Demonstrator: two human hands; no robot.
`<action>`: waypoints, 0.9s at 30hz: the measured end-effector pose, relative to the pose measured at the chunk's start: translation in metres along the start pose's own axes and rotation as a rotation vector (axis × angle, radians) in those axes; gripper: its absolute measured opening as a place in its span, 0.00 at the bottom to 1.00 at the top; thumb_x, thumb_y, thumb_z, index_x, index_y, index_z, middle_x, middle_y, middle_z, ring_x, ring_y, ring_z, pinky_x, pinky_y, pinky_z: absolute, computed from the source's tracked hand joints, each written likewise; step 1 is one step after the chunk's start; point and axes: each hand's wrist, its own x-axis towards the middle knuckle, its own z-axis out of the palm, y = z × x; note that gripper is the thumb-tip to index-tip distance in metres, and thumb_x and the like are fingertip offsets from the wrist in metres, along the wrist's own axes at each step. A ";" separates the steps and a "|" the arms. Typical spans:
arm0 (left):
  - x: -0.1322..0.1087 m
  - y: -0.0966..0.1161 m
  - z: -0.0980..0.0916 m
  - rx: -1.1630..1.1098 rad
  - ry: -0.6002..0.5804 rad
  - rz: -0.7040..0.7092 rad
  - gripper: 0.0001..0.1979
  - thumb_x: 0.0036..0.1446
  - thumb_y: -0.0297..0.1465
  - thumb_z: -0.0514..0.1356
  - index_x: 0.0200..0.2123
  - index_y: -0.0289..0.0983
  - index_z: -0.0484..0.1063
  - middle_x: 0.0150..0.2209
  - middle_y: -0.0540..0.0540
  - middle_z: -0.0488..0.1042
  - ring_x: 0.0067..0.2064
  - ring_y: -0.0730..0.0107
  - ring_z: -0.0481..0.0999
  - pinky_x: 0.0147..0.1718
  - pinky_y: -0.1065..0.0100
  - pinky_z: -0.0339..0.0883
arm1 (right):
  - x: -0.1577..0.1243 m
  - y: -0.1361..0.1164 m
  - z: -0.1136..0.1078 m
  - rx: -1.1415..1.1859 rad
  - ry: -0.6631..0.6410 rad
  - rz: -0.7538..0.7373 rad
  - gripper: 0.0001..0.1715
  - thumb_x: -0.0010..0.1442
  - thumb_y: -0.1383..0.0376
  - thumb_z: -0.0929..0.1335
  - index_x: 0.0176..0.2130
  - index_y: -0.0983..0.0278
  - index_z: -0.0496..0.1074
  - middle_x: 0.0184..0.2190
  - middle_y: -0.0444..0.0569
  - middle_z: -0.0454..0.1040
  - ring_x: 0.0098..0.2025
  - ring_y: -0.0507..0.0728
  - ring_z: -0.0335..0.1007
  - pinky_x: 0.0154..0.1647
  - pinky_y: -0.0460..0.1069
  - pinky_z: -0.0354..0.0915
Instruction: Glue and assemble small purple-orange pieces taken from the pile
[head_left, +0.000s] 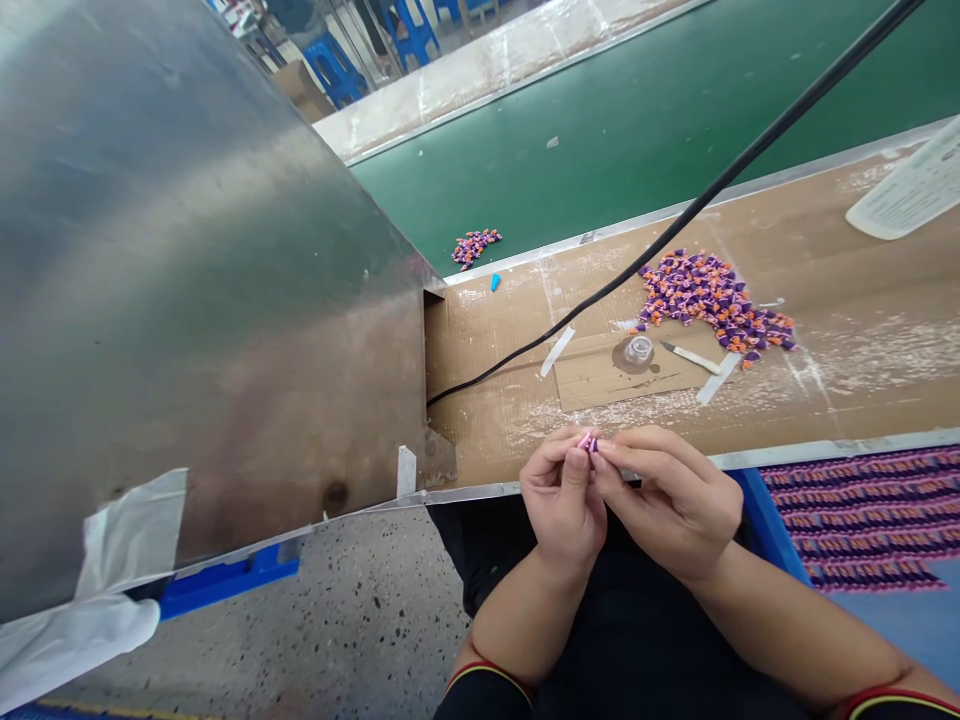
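Observation:
At the front edge of the cardboard-covered bench, my left hand [564,495] and my right hand [671,495] meet fingertip to fingertip. Pinched between them is a small pink and purple piece [588,442], mostly hidden by the fingers; its exact kind is too small to make out. Just beyond lies a taped cardboard sheet [600,385] bearing a small clear cup [638,349] in a wet patch and a white-handled craft knife [691,357]. Behind the knife is a heap of small purple, pink and orange pieces [697,295].
A large metal housing [225,300] fills the left side. A black cable [600,295] crosses above the bench. Behind runs a green conveyor belt [600,150] with a smaller pile of pieces [474,247]. At lower right, a blue tray [776,525] holds rows of pieces.

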 end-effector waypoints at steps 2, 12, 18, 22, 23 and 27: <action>0.000 0.000 0.000 0.034 -0.010 0.061 0.12 0.57 0.45 0.76 0.33 0.43 0.86 0.36 0.45 0.84 0.39 0.68 0.85 0.42 0.70 0.80 | 0.000 0.000 -0.001 0.010 0.005 0.006 0.14 0.62 0.76 0.76 0.44 0.59 0.79 0.34 0.45 0.82 0.32 0.54 0.82 0.33 0.47 0.82; 0.003 -0.002 -0.008 0.197 -0.136 0.315 0.06 0.67 0.38 0.69 0.42 0.46 0.87 0.41 0.44 0.85 0.43 0.67 0.85 0.45 0.67 0.80 | 0.002 0.000 -0.005 -0.010 -0.017 0.050 0.10 0.64 0.74 0.75 0.42 0.59 0.80 0.35 0.46 0.84 0.32 0.54 0.83 0.35 0.48 0.84; 0.005 -0.005 -0.017 0.421 -0.187 0.523 0.10 0.71 0.34 0.64 0.51 0.47 0.85 0.49 0.43 0.83 0.50 0.64 0.85 0.53 0.61 0.80 | 0.006 -0.001 -0.009 -0.034 -0.054 0.090 0.08 0.66 0.72 0.75 0.41 0.58 0.80 0.35 0.47 0.85 0.32 0.55 0.83 0.37 0.48 0.84; 0.007 -0.006 -0.019 0.490 -0.150 0.559 0.11 0.69 0.29 0.66 0.49 0.48 0.85 0.45 0.45 0.85 0.46 0.64 0.87 0.49 0.62 0.82 | 0.009 0.000 -0.009 -0.033 -0.092 0.086 0.08 0.66 0.73 0.74 0.40 0.59 0.80 0.34 0.45 0.84 0.33 0.54 0.83 0.37 0.48 0.83; 0.007 -0.006 -0.019 0.496 -0.134 0.548 0.11 0.68 0.28 0.66 0.48 0.47 0.85 0.44 0.45 0.86 0.45 0.64 0.87 0.47 0.63 0.82 | 0.010 0.001 -0.009 -0.037 -0.105 0.086 0.08 0.65 0.73 0.74 0.39 0.59 0.80 0.34 0.45 0.84 0.33 0.54 0.83 0.37 0.48 0.83; 0.005 -0.006 -0.019 0.517 -0.113 0.548 0.11 0.68 0.25 0.65 0.47 0.45 0.86 0.43 0.45 0.86 0.44 0.64 0.87 0.45 0.63 0.83 | 0.011 -0.001 -0.010 -0.042 -0.125 0.108 0.08 0.65 0.73 0.73 0.39 0.59 0.80 0.33 0.45 0.84 0.31 0.53 0.82 0.35 0.47 0.81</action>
